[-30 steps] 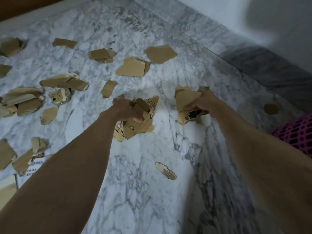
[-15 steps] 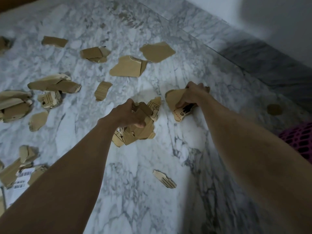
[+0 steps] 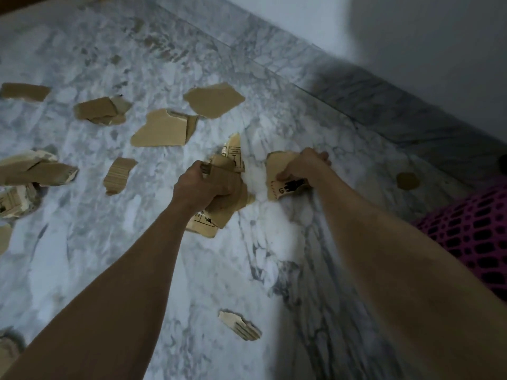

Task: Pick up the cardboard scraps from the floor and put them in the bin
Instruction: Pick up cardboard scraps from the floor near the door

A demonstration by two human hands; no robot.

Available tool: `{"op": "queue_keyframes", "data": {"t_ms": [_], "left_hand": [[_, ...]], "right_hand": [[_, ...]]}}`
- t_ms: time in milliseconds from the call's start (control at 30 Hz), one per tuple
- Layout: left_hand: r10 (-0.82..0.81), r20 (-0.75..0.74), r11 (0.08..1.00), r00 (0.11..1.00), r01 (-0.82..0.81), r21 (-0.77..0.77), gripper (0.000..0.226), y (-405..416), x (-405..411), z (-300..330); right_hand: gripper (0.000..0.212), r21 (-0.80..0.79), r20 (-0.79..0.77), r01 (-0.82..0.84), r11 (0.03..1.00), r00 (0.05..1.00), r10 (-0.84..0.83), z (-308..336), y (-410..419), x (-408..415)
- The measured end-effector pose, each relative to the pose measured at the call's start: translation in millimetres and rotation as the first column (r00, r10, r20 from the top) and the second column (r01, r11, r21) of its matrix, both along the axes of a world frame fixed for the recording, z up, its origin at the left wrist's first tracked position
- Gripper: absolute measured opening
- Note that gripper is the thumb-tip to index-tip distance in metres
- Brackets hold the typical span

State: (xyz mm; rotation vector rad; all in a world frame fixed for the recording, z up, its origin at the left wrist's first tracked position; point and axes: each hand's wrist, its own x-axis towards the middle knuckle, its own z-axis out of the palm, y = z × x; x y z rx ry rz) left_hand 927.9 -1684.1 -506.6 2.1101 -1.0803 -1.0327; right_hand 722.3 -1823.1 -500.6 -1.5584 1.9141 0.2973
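My left hand (image 3: pixel 203 187) grips a bundle of brown cardboard scraps (image 3: pixel 230 174) with black print, held above the marble floor. My right hand (image 3: pixel 304 167) grips another printed cardboard scrap (image 3: pixel 285 187) just to the right of the bundle. Several loose scraps lie on the floor: a large one (image 3: pixel 162 131) and another (image 3: pixel 214 101) beyond my hands, a ribbed one (image 3: pixel 119 175) to the left, and a small one (image 3: pixel 240 325) near me between my forearms. The pink mesh bin (image 3: pixel 477 237) shows at the right edge.
A grey marble skirting (image 3: pixel 384 105) and white wall run along the right side. More scraps lie at the left edge (image 3: pixel 38 171), and a small round one (image 3: pixel 408 181) sits near the bin.
The view has shifted so the floor scraps sit lower and to the right in frame. Both hands keep their grip on the cardboard and have drawn slightly closer together.
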Motion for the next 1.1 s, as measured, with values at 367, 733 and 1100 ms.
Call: {"op": "queue_keyframes", "data": {"t_ms": [367,733,1100], "left_hand": [[0.065,0.044,0.998,0.997,-0.066,0.017,0.06,-52.7,-64.0,-4.1],[0.113,0.033,0.993,0.993,-0.114,0.011,0.065,-57.3,-65.3,-10.3],[0.075,-0.009,0.997,0.997,-0.076,-0.018,0.069,-50.8,-60.2,-10.2]], "right_hand": [[0.101,-0.033,0.572,0.468,0.883,0.734,-0.367,-9.9,3.4,-43.8],[0.087,0.086,0.32,0.78,0.62,0.567,-0.759,-3.1,-26.8,-152.1],[0.057,-0.007,0.295,0.688,0.725,0.695,-0.656,-18.1,-12.5,-136.2]]}}
